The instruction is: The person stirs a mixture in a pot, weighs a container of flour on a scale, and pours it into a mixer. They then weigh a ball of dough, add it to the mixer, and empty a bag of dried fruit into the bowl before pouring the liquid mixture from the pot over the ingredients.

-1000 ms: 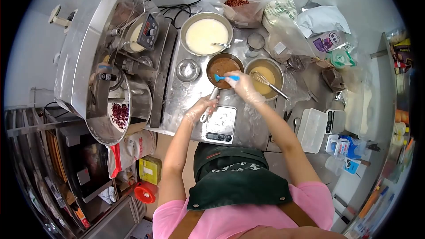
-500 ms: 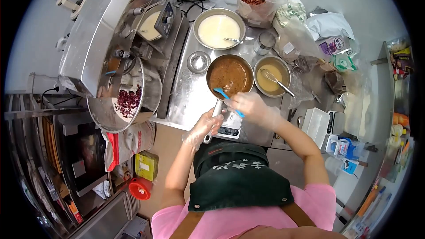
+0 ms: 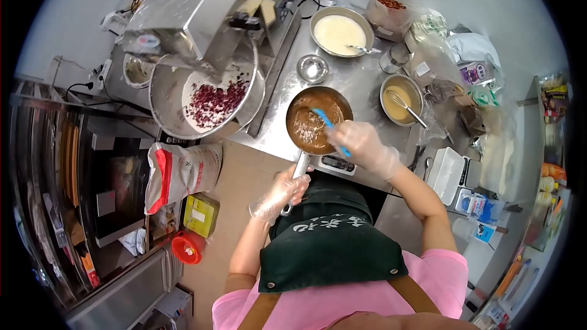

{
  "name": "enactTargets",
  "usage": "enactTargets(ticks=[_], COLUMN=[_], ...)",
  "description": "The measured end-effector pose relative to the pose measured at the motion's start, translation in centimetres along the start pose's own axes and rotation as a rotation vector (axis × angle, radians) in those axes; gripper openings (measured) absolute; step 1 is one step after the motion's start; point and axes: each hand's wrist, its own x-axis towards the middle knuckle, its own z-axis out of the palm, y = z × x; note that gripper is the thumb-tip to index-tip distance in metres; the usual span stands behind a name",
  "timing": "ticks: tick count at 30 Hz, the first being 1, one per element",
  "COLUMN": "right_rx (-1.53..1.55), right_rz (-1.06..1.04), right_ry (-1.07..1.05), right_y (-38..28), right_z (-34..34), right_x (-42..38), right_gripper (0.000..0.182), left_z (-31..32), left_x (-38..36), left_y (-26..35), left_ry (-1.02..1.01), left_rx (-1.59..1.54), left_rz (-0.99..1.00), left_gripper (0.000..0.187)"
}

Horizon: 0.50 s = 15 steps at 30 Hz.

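Wearing a dark green apron [image 3: 330, 256], you face a metal worktop [image 3: 274, 137]. Your gloved left hand [image 3: 282, 190] is wrapped around the handle of a pan [image 3: 290, 123], near the worktop's front edge. Your gloved right hand [image 3: 368, 150] grasps a blue spatula [image 3: 322, 117], slightly blurred, its head in the pan's brown mixture [image 3: 334, 107], which has a pale patch on top. Just beside the pan, a scale [image 3: 338, 165] shows partly. Farther left, a large mixer bowl [image 3: 164, 102] contains white and dark red ingredients. Beyond the pan sit a small metal bowl [image 3: 312, 69] and, to the right, a bowl [image 3: 384, 99] with a whisk [image 3: 400, 102]. Farthest back, a larger bowl [image 3: 313, 35] holds cream-coloured liquid.
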Motion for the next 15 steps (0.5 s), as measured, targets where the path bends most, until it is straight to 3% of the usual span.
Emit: enactTargets(ticks=[3,7,10,13,15], right_rx=[-0.011,0.132,0.092,-0.025,0.153], right_rz=[0.060,-0.031,0.049,0.123,0.048], right_ry=[-0.032,-0.151,-0.038,-0.110,-0.098], right_y=[-3.6,-8.7,-8.0,-10.9,-13.6], right_z=[-0.6,1.8,4.5,4.5,5.1], right_x=[-1.0,1.9,2.8,1.3,2.1], right_gripper=[0.029,0.028,0.031,0.034,0.026], left_z=[-1.6,-3.7,-5.4,-7.5,-8.3], left_x=[-1.9,-4.0,-5.8,-6.9,-7.5], left_y=[-0.5,-1.8,-2.2,-3.2,-3.4], left_ry=[0.021,0.034,0.050,0.050,0.058], left_rx=[-0.034,-0.058,-0.054,-0.081,-0.077], left_rz=[0.035,0.040,0.029,0.049,0.018], left_gripper=[0.036,0.035,0.034,0.030,0.030])
